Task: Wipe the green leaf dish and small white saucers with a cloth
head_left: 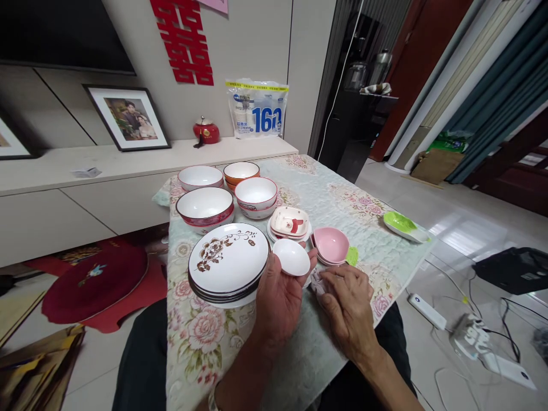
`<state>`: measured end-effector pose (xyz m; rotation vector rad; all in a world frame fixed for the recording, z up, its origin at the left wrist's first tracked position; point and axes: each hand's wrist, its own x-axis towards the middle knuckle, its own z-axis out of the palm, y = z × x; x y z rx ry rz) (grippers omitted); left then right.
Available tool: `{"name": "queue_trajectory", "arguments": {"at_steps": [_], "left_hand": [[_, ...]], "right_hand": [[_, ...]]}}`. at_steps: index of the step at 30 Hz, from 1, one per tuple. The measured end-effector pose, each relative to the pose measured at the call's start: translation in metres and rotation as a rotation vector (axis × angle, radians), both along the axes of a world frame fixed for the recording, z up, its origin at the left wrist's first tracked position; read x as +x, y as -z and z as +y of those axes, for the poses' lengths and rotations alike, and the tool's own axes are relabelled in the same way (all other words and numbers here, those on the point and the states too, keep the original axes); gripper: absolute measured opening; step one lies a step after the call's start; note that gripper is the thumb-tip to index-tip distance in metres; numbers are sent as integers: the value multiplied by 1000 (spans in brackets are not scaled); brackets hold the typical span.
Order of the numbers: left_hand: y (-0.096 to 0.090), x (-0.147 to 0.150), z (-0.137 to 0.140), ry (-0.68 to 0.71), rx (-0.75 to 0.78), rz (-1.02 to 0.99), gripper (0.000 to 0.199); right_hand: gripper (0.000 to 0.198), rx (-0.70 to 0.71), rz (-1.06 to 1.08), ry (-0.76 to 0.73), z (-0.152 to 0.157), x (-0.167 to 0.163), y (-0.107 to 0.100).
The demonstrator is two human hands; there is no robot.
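A small white oval dish (291, 257) rests in my left hand (279, 305), thumb at its near edge and fingers beneath. My right hand (350, 302) is closed on a crumpled pale cloth (317, 282), just right of the dish. To the left lies a stack of white plates (229, 257) with a brown flower pattern and dark rims. Directly beyond my hands are a bear-patterned square dish (290, 221) on other dishes and a stack of pink bowls (331, 244). A bit of a green leaf-shaped dish (352, 256) shows beside the pink bowls.
Stacked bowls (204, 204) stand at the table's far left. A green and white dish (405, 224) sits near the right edge of the floral tablecloth (205, 331). A white cabinet (103, 200) borders the far side, holding a bag (258, 111) and red pot (206, 132).
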<state>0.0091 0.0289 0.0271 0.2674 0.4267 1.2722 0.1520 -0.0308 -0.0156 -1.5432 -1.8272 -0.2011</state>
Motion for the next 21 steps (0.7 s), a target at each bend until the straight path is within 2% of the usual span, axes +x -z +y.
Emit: {"name": "queue_trajectory", "arguments": {"at_steps": [5, 9, 12, 16, 19, 21], "left_hand": [[2, 2, -4, 146, 2, -28, 43], [5, 4, -7, 235, 36, -62, 44], [4, 6, -8, 273, 30, -68, 45], [1, 8, -9, 270, 81, -68, 47], [3, 8, -11, 306, 135, -18, 53], [8, 8, -12, 316, 157, 55, 49]], "right_hand": [[27, 159, 74, -39, -1, 4, -33], [30, 133, 7, -198, 2, -9, -57], [25, 121, -73, -240, 6, -17, -61], [19, 116, -34, -215, 8, -15, -61], [17, 169, 1, -179, 9, 0, -66], [15, 226, -37, -106, 13, 22, -67]]}}
